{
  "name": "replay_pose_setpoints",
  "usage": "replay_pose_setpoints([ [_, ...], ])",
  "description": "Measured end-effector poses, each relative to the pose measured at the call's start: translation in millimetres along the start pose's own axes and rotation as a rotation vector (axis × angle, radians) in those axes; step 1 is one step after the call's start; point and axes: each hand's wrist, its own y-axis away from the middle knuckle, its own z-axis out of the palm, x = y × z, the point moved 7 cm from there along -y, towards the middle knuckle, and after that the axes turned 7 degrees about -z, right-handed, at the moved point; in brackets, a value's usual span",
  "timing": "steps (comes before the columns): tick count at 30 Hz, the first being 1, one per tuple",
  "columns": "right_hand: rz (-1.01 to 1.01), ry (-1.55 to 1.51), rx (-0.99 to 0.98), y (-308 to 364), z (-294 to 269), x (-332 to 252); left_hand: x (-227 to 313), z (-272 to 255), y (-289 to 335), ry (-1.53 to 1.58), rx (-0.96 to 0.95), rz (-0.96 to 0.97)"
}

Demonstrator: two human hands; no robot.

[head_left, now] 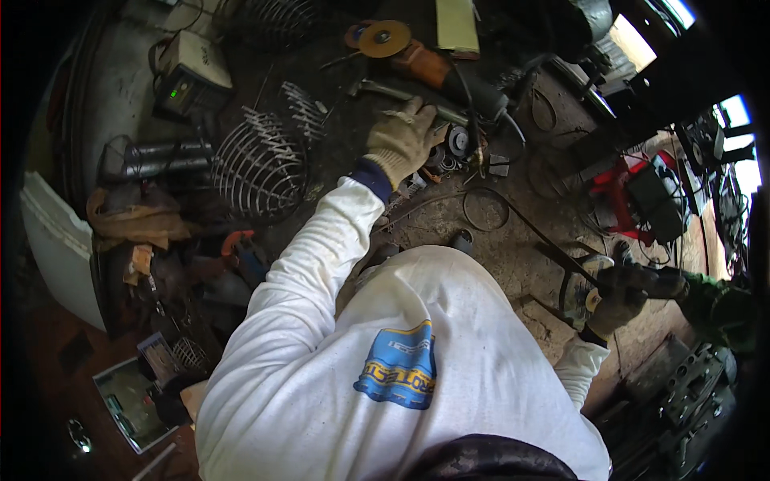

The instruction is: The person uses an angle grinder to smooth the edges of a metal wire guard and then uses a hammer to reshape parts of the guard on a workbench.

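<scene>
My left hand [399, 143], in a tan knit glove, reaches forward with its fingers curled over the handle of a hammer [383, 89]. Just beyond the hammer lies an orange and black angle grinder [425, 66] with a tan disc [384, 38]. Small metal parts [458, 141] sit in a pile beside the glove. Off to the right, my right hand [616, 311], in a dark-looking glove, is closed at a dark object, partly hidden in shadow; its kind is unclear. Another person's dark green sleeve [718, 311] comes in from the right edge, close to that hand.
Curved wire racks [258, 167] and a box-shaped machine with a green light [200, 72] stand at the left. A long dark strip or cable [541, 232] crosses the floor. There is a red-framed object [618, 196] on the right, with metal parts [690, 393] at lower right.
</scene>
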Motion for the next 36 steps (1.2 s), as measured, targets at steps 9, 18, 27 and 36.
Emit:
replay_pose_setpoints([
  [9, -0.221, -0.002, -0.248, 31.7, 38.8, -83.9, -59.9, -110.1, 64.3, 0.258, 0.450, 0.154],
  [18, -0.493, 0.288, -0.393, 120.6, 127.8, -188.5, -346.8, -153.0, 136.8, -0.034, 0.315, -0.508],
  [27, 0.031, -0.125, -0.526, 222.2, 156.8, -201.1, -383.8, -84.5, 141.9, 0.473, 0.167, -0.498],
  [36, 0.501, -0.632, -0.492, 284.5, 177.7, -186.9, -389.9, -92.8, 142.0, 0.689, 0.035, -0.478],
])
